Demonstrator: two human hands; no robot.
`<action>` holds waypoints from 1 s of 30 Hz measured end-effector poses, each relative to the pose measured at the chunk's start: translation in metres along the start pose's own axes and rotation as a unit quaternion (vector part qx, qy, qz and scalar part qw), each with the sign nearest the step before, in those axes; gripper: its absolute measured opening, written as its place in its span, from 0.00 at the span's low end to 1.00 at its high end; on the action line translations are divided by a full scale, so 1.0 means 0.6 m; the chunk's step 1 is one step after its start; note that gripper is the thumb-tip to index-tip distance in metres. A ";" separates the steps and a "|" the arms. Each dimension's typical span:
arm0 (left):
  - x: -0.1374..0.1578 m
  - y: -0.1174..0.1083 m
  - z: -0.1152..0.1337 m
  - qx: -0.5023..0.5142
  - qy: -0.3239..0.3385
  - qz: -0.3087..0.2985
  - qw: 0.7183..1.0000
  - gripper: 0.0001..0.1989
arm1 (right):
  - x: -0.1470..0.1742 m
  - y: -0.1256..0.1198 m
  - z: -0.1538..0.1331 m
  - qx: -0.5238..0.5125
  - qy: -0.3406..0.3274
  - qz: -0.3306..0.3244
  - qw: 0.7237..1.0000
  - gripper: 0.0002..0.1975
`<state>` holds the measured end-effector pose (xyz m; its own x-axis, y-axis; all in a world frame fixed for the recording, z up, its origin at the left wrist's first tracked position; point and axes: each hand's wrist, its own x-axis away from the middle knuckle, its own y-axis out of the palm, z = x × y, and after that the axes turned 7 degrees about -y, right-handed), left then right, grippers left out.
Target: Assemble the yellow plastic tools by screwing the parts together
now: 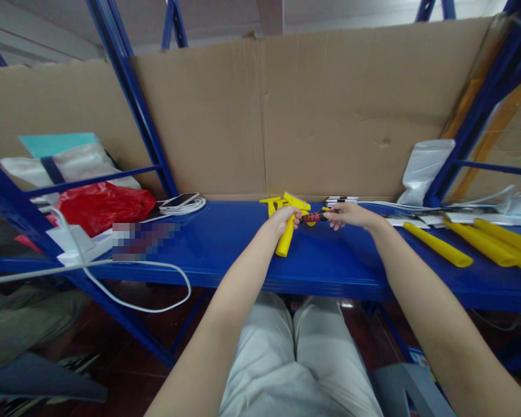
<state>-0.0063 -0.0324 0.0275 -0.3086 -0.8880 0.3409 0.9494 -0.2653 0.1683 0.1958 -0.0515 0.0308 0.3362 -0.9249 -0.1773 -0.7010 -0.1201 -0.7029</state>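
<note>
yellow tube [285, 243] gripped in left hand [285, 218], over blue bench [208, 243], well apart from loose yellow tubes [438, 244] at right. right hand [346, 215] pinches dark end of red-and-black tool [311, 218], perhaps screwdriver, spanning gap between hands. step looks like working tool against yellow tube; contact too small to tell. next move likely calls for steady left grip, tool kept aligned.

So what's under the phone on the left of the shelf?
White coiled cable shows past the front and right edges of the phone; anything directly beneath is covered.
</note>
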 end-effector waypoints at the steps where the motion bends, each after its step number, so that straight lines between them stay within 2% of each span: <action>1: -0.001 0.000 0.000 0.006 0.002 0.010 1.000 0.10 | 0.001 -0.002 -0.001 -0.024 0.001 0.036 0.999 0.21; 4: -0.003 -0.002 0.001 0.019 0.012 0.030 0.999 0.10 | -0.002 -0.007 0.000 -0.041 -0.015 0.165 0.985 0.21; 8: -0.005 -0.003 0.002 0.037 0.013 0.044 0.998 0.10 | -0.009 -0.012 0.008 -0.053 -0.043 0.311 0.948 0.20; 13: -0.005 -0.002 0.000 0.048 -0.003 0.038 0.998 0.11 | -0.019 -0.019 0.015 -0.115 -0.069 0.436 0.890 0.21; 16: -0.004 -0.001 -0.003 0.035 -0.010 0.037 0.999 0.11 | -0.023 -0.025 0.018 -0.130 -0.081 0.478 0.865 0.22; 20: -0.008 -0.002 -0.006 0.017 -0.017 0.041 0.999 0.11 | -0.024 -0.030 0.024 -0.098 -0.086 0.511 0.850 0.26; 24: -0.012 -0.004 -0.007 0.006 -0.026 0.030 0.999 0.10 | -0.023 -0.029 0.028 -0.057 -0.096 0.528 0.842 0.29; 30: -0.009 0.000 -0.008 -0.013 -0.026 0.027 0.999 0.10 | -0.023 -0.022 0.022 -0.061 -0.102 0.525 0.843 0.29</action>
<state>-0.0045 -0.0294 0.0212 -0.2592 -0.8806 0.3968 0.9656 -0.2282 0.1245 0.2090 -0.0324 0.0333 -0.4167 -0.4651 -0.7810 -0.7348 0.6782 -0.0118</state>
